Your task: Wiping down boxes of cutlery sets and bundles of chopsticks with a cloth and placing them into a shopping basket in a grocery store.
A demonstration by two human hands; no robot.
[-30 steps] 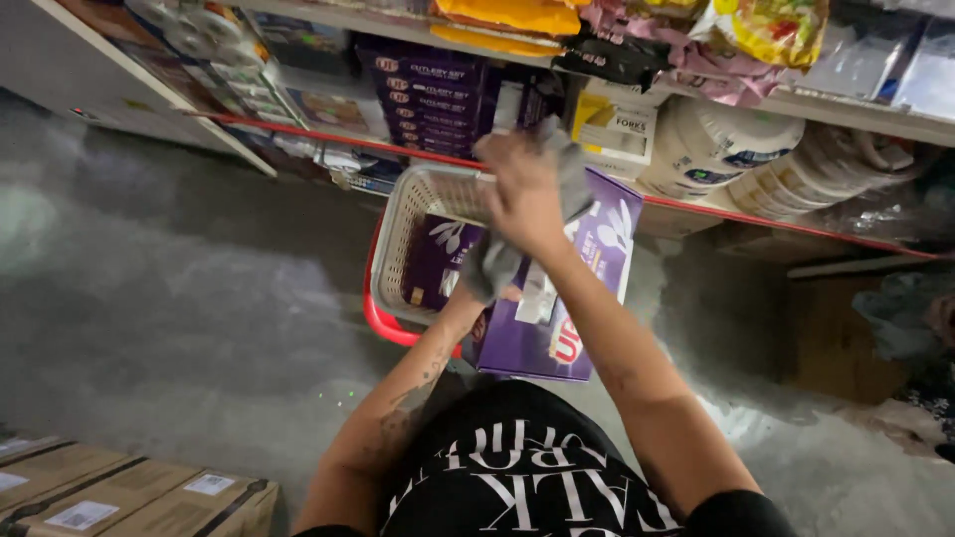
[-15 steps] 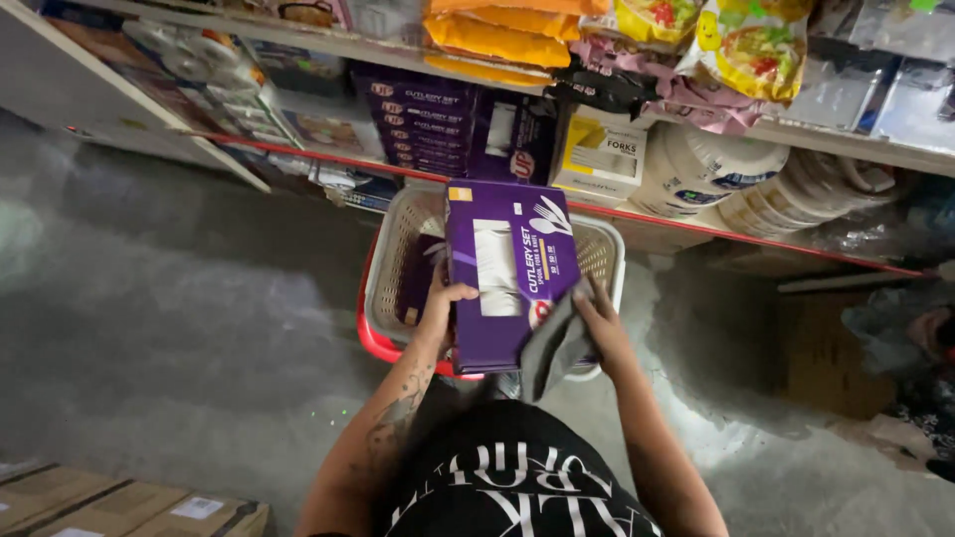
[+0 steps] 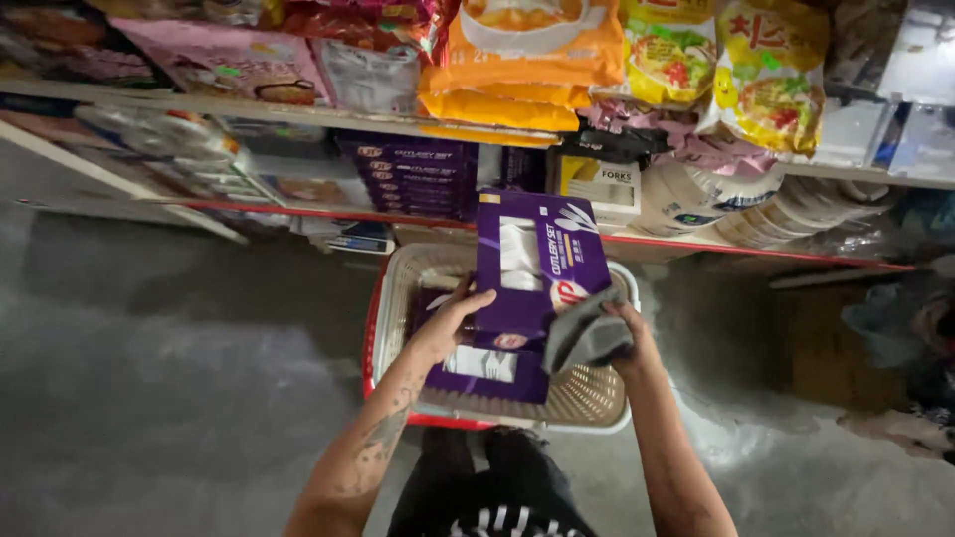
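Observation:
A purple cutlery box (image 3: 537, 261) with a clear window stands tilted over a red-and-white basket (image 3: 390, 298) on the floor. My left hand (image 3: 450, 323) grips the box's lower left edge. My right hand (image 3: 617, 338) holds a grey cloth (image 3: 582, 338) against the box's lower right corner. More purple boxes (image 3: 484, 368) lie inside the basket beneath it.
A low shelf (image 3: 418, 179) behind the basket holds stacked purple boxes, a yellow fork box (image 3: 602, 184) and paper plates (image 3: 756, 214). Above sit orange bags (image 3: 517, 60) and snack packets (image 3: 771, 70). Grey concrete floor (image 3: 169, 368) spreads to the left.
The purple box has come down from being wiped up high and now stands over the basket. My right hand with the cloth has dropped to its lower right corner.

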